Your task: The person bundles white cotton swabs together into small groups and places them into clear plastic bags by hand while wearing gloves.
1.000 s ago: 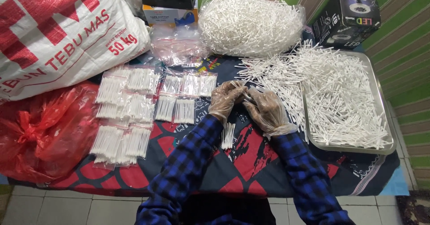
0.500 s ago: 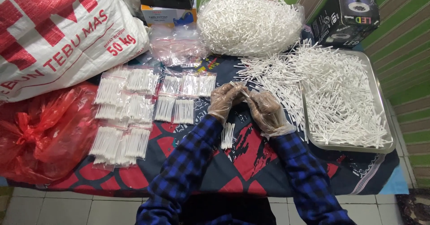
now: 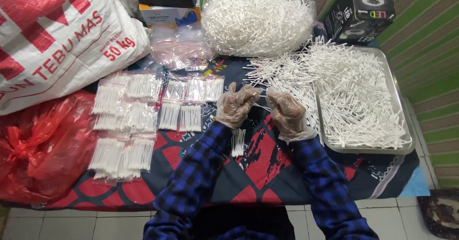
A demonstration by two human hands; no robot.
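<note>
Both hands wear thin clear plastic gloves and meet over the patterned cloth. My left hand (image 3: 235, 105) is curled around a few white cotton swabs. My right hand (image 3: 286, 112) is pinched on swabs too, its fingertips almost touching the left. A small bundle of swabs (image 3: 237, 141) lies on the cloth just below my left wrist. Loose swabs (image 3: 282, 75) spread across the cloth beyond my hands and fill the metal tray (image 3: 400, 147) on the right. Small clear packets of swabs (image 3: 138, 113) lie in rows to the left.
A big clear bag of swabs (image 3: 256, 17) sits at the back, beside empty clear bags (image 3: 179, 49). A large white sack (image 3: 57, 39) and a red plastic bag (image 3: 38, 144) stand left. A black box (image 3: 361, 10) is back right. Tiled floor runs below.
My two hands have shifted only slightly, staying together over the cloth with their fingers working the swabs. Nothing else has moved.
</note>
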